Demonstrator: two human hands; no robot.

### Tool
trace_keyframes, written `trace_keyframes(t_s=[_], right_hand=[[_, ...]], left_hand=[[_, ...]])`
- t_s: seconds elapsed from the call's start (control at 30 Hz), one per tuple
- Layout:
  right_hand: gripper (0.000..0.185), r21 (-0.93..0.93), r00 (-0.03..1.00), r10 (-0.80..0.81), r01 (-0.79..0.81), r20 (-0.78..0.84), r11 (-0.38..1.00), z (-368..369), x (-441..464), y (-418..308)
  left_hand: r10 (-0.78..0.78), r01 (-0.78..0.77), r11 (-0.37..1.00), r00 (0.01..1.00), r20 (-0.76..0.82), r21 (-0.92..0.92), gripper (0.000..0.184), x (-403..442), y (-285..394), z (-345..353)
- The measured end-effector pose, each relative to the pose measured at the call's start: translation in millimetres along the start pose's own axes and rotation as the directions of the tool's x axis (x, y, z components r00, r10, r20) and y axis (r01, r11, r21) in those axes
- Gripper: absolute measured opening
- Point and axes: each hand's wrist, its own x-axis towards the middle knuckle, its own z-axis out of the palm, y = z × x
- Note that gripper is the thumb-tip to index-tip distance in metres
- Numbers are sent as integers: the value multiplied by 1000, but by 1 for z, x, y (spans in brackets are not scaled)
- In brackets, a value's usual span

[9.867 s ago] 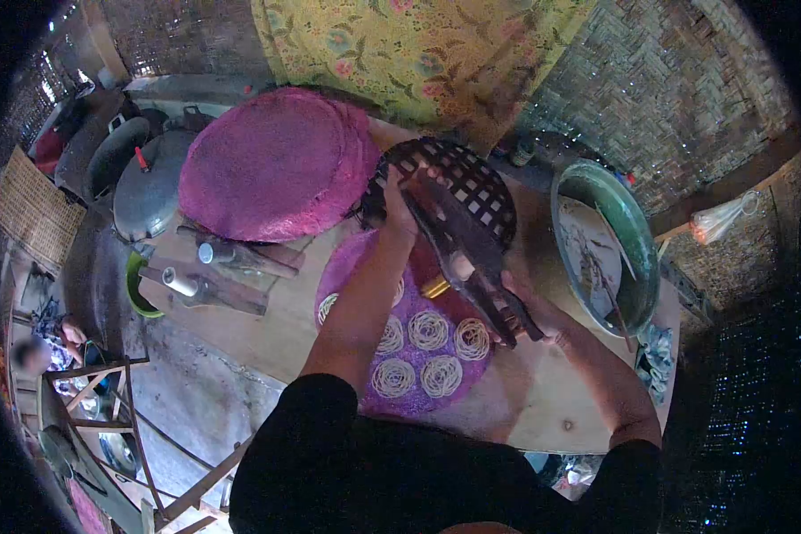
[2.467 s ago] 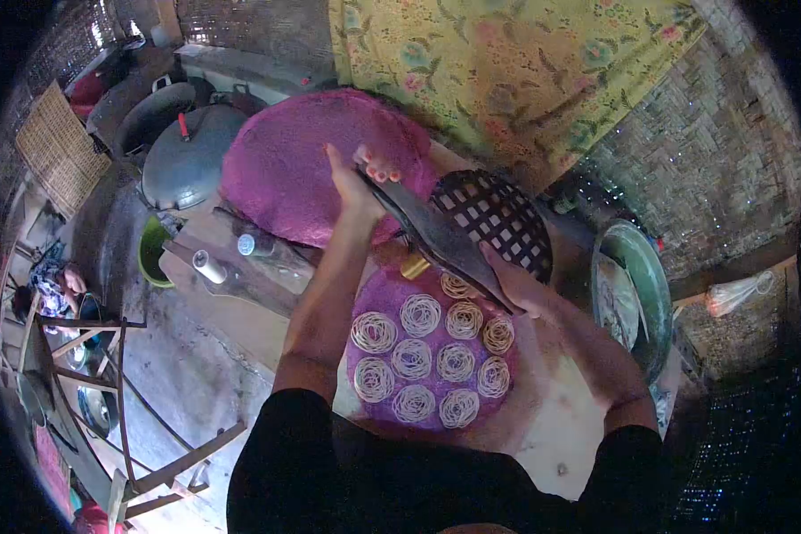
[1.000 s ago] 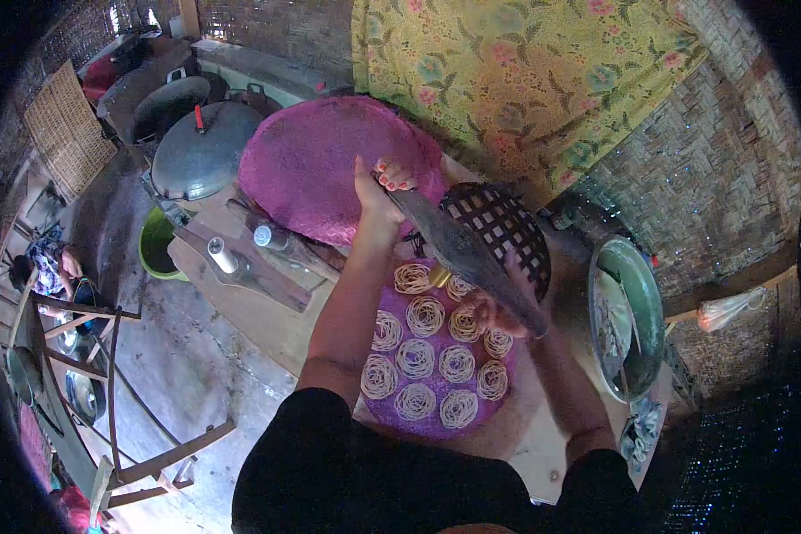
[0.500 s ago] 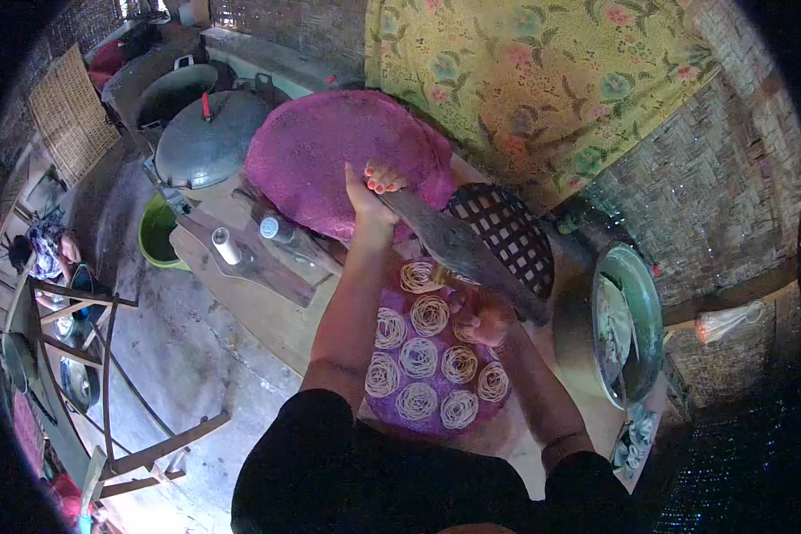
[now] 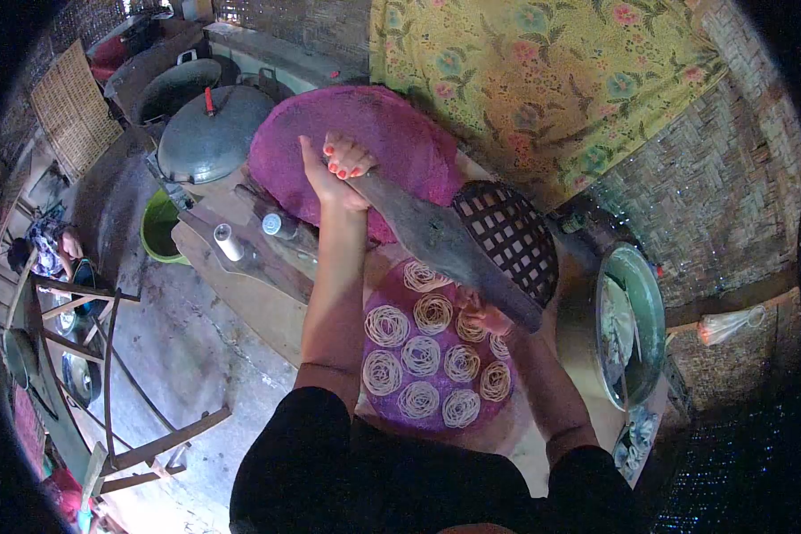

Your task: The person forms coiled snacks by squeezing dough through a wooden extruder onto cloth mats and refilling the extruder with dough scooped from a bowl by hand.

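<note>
My left hand (image 5: 340,171) grips the upper end of a long dark wooden paddle (image 5: 436,233), fingers curled round it and thumb sticking up. The paddle slants down to the right across the table. Under its lower, wider end is my right hand (image 5: 485,313), fingers bent and partly hidden by the wood; what they hold I cannot make out. Below the hands, several round nests of pale noodle strands (image 5: 420,356) lie in rows on a purple mesh sheet (image 5: 392,303). The nests nearest my right hand are partly covered.
A purple cloth-covered mound (image 5: 329,133) and a black lattice basket (image 5: 507,236) stand behind the paddle. A large metal basin (image 5: 654,303) is at right. To the left are a domed lid (image 5: 214,133), a green bucket (image 5: 156,227), wooden frames (image 5: 165,440) and another person (image 5: 49,245).
My left hand has moved left and slightly up with the paddle's upper end. The paddle shows more of its broad face, and my right hand is more covered by it.
</note>
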Motion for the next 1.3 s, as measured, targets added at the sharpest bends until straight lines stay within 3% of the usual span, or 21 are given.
trace_keyframes(t_s=[0.07,0.2,0.27,0.37,0.47,0.57,0.7,0.77,0.93,1.0,1.07,1.1,1.17,1.23,1.27,1.3], right_hand=[[55,-29,1000,-9,9,-2,1000,1,1,-3],[56,-77,1000,-20,20,-2,997,4,2,-8],[56,-93,1000,-24,24,1,995,6,3,-10],[56,-116,999,-37,37,0,993,8,6,-11],[56,-150,999,-46,45,-4,988,12,7,-12],[57,-164,999,-48,47,-4,985,14,10,-10],[57,-194,998,-57,55,-2,979,18,17,-5],[58,-222,997,-70,65,-13,973,20,23,-1],[59,-387,995,-93,77,-23,919,29,32,-4],[59,-630,998,-70,50,-7,775,35,33,-24],[60,-862,1000,-26,27,17,506,52,27,-51],[60,-902,998,-33,62,53,427,63,20,-62],[61,-934,987,-70,160,146,320,95,-6,-77],[64,-920,961,-156,265,227,290,128,-39,-76],[69,-898,922,-232,363,309,249,143,-57,-73],[69,-896,920,-242,366,308,251,150,-71,-71]], left_hand=[[-11,11,1000,998,62,12,42,1,3,5],[5,-5,1000,1000,31,-4,41,-1,2,13],[-21,20,1000,993,116,13,42,-1,2,13],[-49,52,994,998,25,-95,50,-3,4,15],[-38,38,998,999,3,-53,51,-4,4,16],[-78,85,993,994,82,-86,52,-2,4,15],[-64,67,995,997,43,-72,53,-4,5,21],[-47,42,997,994,97,58,48,-5,6,24],[-63,63,998,993,103,2,51,-4,7,34],[-78,83,995,993,87,-51,55,-2,8,41],[-69,50,987,991,118,156,49,3,10,55],[-72,53,986,990,119,156,49,5,12,64],[8,-35,938,997,80,345,51,11,16,83],[-61,-7,928,983,172,373,57,15,14,96],[164,-120,843,986,-39,524,61,13,-3,112],[406,-172,715,891,-202,678,65,9,-24,132]])
